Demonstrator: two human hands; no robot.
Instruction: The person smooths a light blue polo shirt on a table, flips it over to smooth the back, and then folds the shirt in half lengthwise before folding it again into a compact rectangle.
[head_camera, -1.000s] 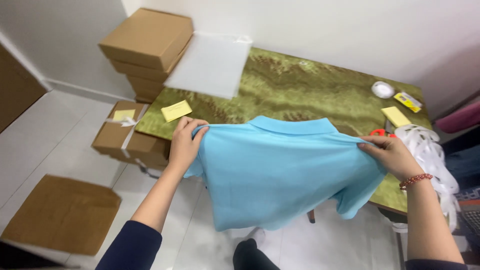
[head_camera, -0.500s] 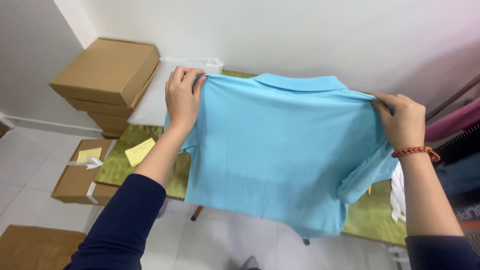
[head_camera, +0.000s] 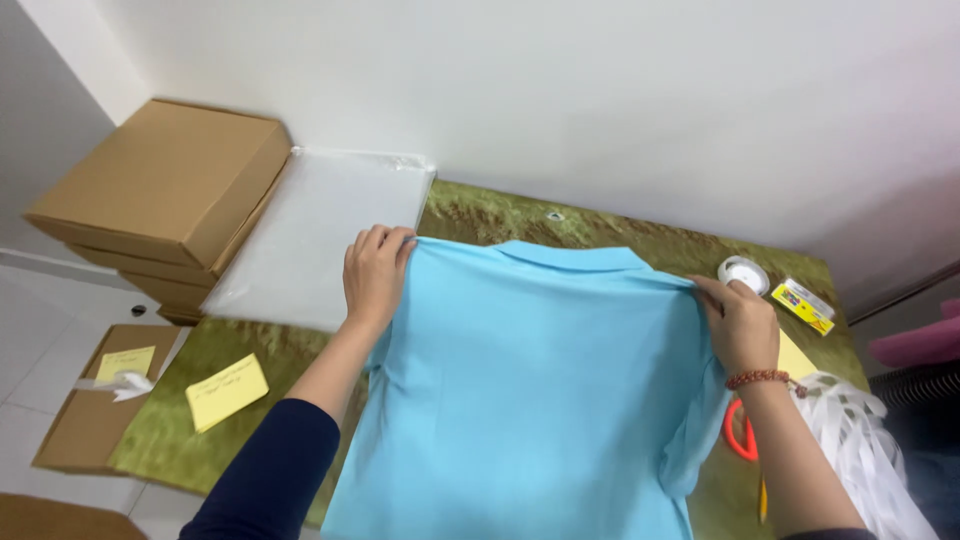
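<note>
We pinch the light blue polo shirt (head_camera: 530, 390) at its shoulders, left hand (head_camera: 375, 272) and right hand (head_camera: 738, 325) clamped, fabric spreading below over the green table (head_camera: 480, 215).

We see a table under a green patterned cloth (head_camera: 480, 215) against a white wall (head_camera: 600, 90). At its left end lies a stack of clear plastic bags (head_camera: 315, 235), with a pile of brown cardboard boxes (head_camera: 165, 185) just beside it. A yellow sticky note (head_camera: 226, 391) lies on the cloth near the front edge. At the right end we find a roll of tape (head_camera: 743, 272), a small yellow packet (head_camera: 808, 306), orange scissors (head_camera: 737, 430) and a heap of white strips (head_camera: 865, 440). Another box (head_camera: 85, 425) sits on the floor.
</note>
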